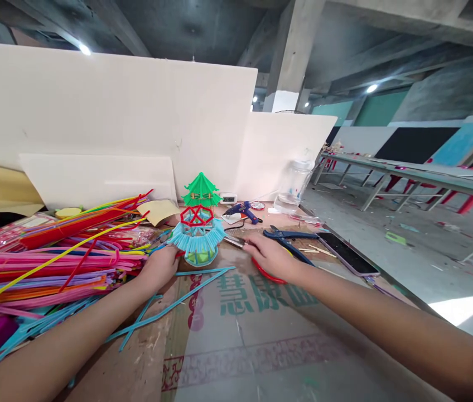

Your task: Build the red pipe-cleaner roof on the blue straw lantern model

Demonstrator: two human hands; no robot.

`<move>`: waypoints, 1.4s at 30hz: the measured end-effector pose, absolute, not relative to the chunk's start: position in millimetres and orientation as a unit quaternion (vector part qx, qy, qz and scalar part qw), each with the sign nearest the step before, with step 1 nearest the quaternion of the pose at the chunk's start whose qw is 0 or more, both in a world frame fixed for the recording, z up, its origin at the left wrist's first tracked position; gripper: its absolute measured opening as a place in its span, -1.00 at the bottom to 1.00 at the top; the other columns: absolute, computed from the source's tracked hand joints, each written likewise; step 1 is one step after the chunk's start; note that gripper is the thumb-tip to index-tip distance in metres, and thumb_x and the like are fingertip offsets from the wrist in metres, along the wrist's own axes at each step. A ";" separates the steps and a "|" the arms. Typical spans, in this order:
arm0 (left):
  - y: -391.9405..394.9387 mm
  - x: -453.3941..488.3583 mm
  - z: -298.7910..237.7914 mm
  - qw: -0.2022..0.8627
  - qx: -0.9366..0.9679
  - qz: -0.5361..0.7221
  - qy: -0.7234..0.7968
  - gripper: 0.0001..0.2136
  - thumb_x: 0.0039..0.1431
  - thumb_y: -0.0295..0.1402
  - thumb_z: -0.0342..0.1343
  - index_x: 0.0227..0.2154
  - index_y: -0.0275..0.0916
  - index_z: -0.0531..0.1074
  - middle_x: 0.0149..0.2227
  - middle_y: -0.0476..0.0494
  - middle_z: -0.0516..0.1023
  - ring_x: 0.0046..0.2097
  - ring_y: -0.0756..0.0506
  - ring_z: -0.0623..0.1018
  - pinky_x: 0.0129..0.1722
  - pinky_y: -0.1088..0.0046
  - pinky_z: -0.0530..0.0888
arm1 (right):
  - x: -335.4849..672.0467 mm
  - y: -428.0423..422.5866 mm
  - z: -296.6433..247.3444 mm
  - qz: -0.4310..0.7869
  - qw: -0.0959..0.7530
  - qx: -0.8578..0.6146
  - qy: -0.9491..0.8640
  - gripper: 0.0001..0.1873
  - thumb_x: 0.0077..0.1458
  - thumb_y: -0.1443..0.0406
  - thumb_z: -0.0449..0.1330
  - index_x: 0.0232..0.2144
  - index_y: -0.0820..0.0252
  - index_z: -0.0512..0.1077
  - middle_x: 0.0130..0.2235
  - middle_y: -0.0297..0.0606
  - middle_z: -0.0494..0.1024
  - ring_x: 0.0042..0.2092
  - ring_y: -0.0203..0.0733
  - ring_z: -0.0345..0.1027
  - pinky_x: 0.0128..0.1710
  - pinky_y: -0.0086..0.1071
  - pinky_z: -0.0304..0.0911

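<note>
Little tower: The small toy tower with a green pointed roof, a red middle and a light blue fuzzy skirt (200, 241) stood upright between the two hands, just right of the left hand's fingertips.
Left hand: The left hand (162, 267) was the nearer one, low beside the tower. Its fingers were curled in, with a bit of red by the tips. One could not tell if they pinched that red bit or the tower.
Right hand: The right hand (270, 258) was curled around the silver metal tool with red handles (236, 242). One could not tell if the tool was scissors or pliers.
Which way: The tower lay left of the right hand. The tool's long side ran from that hand toward the blue skirt, its tip very close; touching or not was hard to see.
Blue strips: Long, thin, light blue fuzzy strips (203, 287) lay to the right of the left hand and a little nearer the person.
Glue gun: The dark blue plastic glue gun (242, 210) lay past the right hand, farther from the person.
</note>
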State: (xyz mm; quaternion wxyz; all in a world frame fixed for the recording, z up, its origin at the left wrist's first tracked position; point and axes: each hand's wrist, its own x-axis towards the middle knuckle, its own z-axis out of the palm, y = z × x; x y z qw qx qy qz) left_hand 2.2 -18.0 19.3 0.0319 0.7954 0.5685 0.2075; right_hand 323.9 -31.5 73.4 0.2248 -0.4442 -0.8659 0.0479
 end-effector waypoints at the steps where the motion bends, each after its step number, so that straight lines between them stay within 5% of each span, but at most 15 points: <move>1: -17.4 3.8 20.6 0.031 0.800 0.207 0.563 -0.70 0.18 -0.46 -0.10 -0.18 -0.28 0.54 -0.16 -0.32 0.63 -0.07 -0.25 0.61 -0.06 0.25 0.50 | 324.5 -32.6 70.3 0.041 0.198 -0.440 -0.875 -0.67 0.36 0.20 -0.02 -0.06 0.23 0.45 -0.10 -0.08 0.52 -0.11 -0.10 0.42 -0.11 -0.27 0.28; 5: -20.6 10.8 24.3 0.038 0.822 0.207 0.529 -0.71 0.21 -0.35 -0.03 -0.09 -0.17 0.52 0.07 -0.16 0.54 0.03 -0.15 0.57 0.01 0.39 0.47 | 321.0 -41.2 60.6 0.002 0.120 -0.439 -0.890 -0.70 0.33 0.21 0.03 -0.16 0.25 0.50 -0.20 -0.10 0.47 -0.25 -0.16 0.40 -0.26 -0.33 0.24; 9: -21.5 13.3 22.1 0.032 0.820 0.192 0.537 -0.68 0.28 -0.20 -0.05 -0.11 -0.18 0.54 0.01 -0.22 0.58 -0.06 -0.20 0.61 -0.09 0.35 0.51 | 315.1 -45.6 50.9 -0.031 0.112 -0.443 -0.889 -0.68 0.35 0.20 0.00 -0.10 0.27 0.48 -0.16 -0.08 0.47 -0.17 -0.11 0.40 -0.20 -0.30 0.24; 23: 4.6 17.4 13.6 -0.020 0.793 0.186 0.579 -0.71 0.15 -0.45 -0.04 -0.10 -0.23 0.47 -0.07 -0.27 0.62 -0.02 -0.23 0.59 -0.08 0.35 0.49 | 318.0 -52.5 31.2 -0.034 0.197 -0.397 -0.896 -0.64 0.38 0.17 -0.07 -0.01 0.27 0.38 -0.14 -0.07 0.53 -0.13 -0.06 0.41 -0.12 -0.22 0.29; 31: 2.1 11.0 7.6 -0.015 0.799 0.221 0.560 -0.63 0.11 -0.46 -0.07 -0.04 -0.28 0.47 0.08 -0.33 0.52 0.12 -0.30 0.51 0.05 0.21 0.48 | 311.0 -63.7 33.5 0.196 0.307 -0.421 -0.831 -0.69 0.36 0.15 -0.06 -0.10 0.18 0.39 -0.22 -0.17 0.51 -0.21 -0.15 0.36 -0.24 -0.31 0.23; 37: 1.5 6.5 5.5 -0.014 0.806 0.251 0.536 -0.63 0.15 -0.40 -0.06 -0.01 -0.25 0.48 0.15 -0.28 0.46 0.18 -0.28 0.45 0.11 0.20 0.44 | 301.0 -65.4 31.9 0.498 0.429 -0.415 -0.629 -0.59 0.29 -0.03 -0.04 -0.21 0.17 0.35 -0.52 -0.47 0.12 -0.55 -0.35 -0.07 -0.58 -0.45 -0.12; 42: 2.7 1.6 2.9 -0.013 0.808 0.252 0.533 -0.67 0.18 -0.38 -0.05 -0.07 -0.28 0.51 0.12 -0.31 0.49 0.16 -0.28 0.45 0.16 0.15 0.39 | 304.3 -63.6 31.8 0.400 0.429 -0.455 -0.669 -0.65 0.29 0.03 -0.01 -0.21 0.17 0.38 -0.47 -0.37 0.32 -0.46 -0.28 0.17 -0.48 -0.42 0.08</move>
